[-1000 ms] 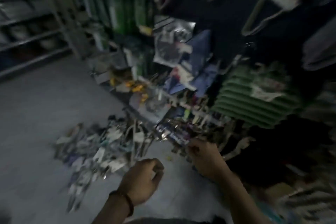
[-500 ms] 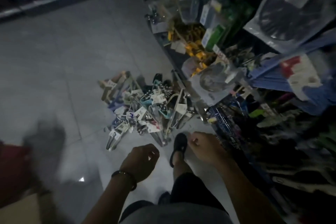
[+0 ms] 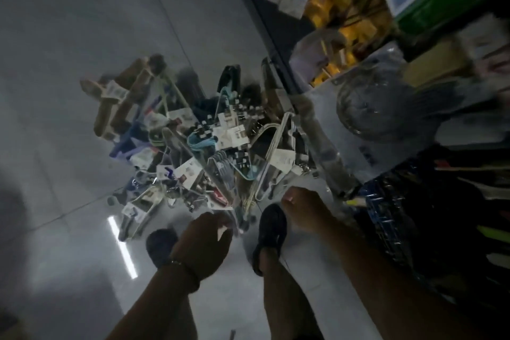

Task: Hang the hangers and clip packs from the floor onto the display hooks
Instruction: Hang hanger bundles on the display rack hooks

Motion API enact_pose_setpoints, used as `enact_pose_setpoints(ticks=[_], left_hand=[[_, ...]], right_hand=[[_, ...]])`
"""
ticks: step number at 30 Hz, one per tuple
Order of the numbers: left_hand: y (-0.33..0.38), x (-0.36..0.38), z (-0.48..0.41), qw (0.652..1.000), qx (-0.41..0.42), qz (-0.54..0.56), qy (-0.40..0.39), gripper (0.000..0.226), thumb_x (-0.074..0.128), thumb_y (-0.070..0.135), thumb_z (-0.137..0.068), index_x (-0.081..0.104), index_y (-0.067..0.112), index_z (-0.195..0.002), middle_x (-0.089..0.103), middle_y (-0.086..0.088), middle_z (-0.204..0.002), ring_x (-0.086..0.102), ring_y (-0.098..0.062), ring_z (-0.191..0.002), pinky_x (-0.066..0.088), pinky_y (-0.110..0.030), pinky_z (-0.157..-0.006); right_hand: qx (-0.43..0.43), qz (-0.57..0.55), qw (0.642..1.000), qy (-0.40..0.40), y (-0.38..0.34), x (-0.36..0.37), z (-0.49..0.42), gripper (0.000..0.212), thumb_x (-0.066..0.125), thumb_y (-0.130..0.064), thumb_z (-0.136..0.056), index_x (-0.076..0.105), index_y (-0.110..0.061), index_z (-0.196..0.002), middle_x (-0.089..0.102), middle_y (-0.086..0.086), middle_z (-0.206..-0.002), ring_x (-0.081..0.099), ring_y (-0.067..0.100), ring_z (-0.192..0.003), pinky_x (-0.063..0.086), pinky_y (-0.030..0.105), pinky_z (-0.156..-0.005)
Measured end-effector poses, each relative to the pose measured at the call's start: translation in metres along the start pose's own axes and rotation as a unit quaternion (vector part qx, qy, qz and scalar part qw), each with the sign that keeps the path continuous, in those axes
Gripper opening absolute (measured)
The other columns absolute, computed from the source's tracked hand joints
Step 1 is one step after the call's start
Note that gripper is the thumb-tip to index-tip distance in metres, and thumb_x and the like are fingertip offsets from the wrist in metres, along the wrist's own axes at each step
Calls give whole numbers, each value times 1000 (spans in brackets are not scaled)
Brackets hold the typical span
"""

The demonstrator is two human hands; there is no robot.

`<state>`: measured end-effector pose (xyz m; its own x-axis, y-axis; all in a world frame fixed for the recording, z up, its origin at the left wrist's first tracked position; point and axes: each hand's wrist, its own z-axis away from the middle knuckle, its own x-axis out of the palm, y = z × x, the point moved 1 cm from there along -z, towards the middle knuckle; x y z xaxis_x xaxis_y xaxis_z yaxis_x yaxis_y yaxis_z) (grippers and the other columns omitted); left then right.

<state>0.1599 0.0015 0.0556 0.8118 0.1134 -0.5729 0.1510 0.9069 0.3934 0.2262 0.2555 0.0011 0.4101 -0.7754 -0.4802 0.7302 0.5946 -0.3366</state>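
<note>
Most of the job looks undone: a big pile of hangers and clip packs (image 3: 209, 146) lies heaped on the floor (image 3: 69, 36), just beside the display rack (image 3: 400, 215). The left hand (image 3: 205, 243) and right hand (image 3: 306, 211) hover over its near edge with fingers curled. I cannot tell through the blur whether they grasp anything.
</note>
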Motion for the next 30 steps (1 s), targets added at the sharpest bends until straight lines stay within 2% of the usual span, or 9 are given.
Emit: enact_pose_setpoints(ticks=[4,9,12,15,18,21,24,27,30], left_hand=[[-42,57,-130,995,36,-95,7,41,58,41,-98,57,33,-138,50,-3,-150,41,-30,-144,44,-41,-114],[-86,121,-253,985,37,-158,59,72,59,48,-98,25,38,-161,-17,-14,-174,-22,-42,-157,4,-57,-127],[-116,155,-280,982,37,-162,87,89,69,48,-90,26,27,-165,-21,-16,-173,-16,-45,-159,3,-63,-128],[-135,173,-287,976,65,-178,111,93,79,37,-81,35,25,-163,-21,-16,-173,-10,-45,-160,5,-65,-128],[-138,176,-292,974,72,-183,109,93,81,41,-78,40,30,-160,-22,-17,-172,-10,-43,-160,6,-67,-127],[-132,175,-293,980,67,-168,89,88,80,50,-78,45,34,-156,-28,-16,-171,-13,-42,-160,5,-67,-127],[-129,168,-290,986,54,-140,68,81,75,57,-80,45,39,-154,-34,-12,-169,-19,-41,-159,-2,-66,-127],[-124,152,-288,994,57,-85,39,76,60,67,-81,48,38,-150,-23,-5,-173,-8,-38,-162,9,-66,-127],[-119,132,-285,997,35,67,16,64,64,58,-91,49,33,-148,-1,11,-173,25,-34,-157,39,-59,-118]], right_hand=[[88,-48,994,-37,40,42,-122,17,57,-24,-101,69,-17,-91,68,14,-113,65,29,-113,39,27,-79],[198,-121,972,47,81,96,-239,36,53,-32,-104,65,-4,-123,67,18,-125,64,35,-119,47,32,-86],[269,-253,927,68,94,122,-288,58,62,-42,-100,52,-2,-140,63,18,-132,64,33,-119,48,32,-82],[316,-450,831,82,101,136,-318,71,74,-32,-94,43,-7,-152,56,17,-143,60,32,-121,53,44,-104],[295,-560,766,112,110,147,-329,53,77,-18,-89,57,-10,-139,65,9,-123,64,23,-104,56,45,-97],[275,-604,739,112,119,153,-326,68,90,-37,-66,68,-14,-126,75,9,-116,70,32,-113,58,48,-96],[233,-588,763,133,104,148,-305,65,93,-47,-59,73,-18,-114,78,4,-111,72,29,-111,59,47,-93],[176,-431,857,222,64,130,-266,28,89,-33,-79,68,-19,-93,75,-1,-99,72,20,-96,57,36,-86],[130,-283,890,334,31,114,-231,44,83,-31,-81,67,-16,-120,76,3,-108,71,21,-94,58,36,-82]])
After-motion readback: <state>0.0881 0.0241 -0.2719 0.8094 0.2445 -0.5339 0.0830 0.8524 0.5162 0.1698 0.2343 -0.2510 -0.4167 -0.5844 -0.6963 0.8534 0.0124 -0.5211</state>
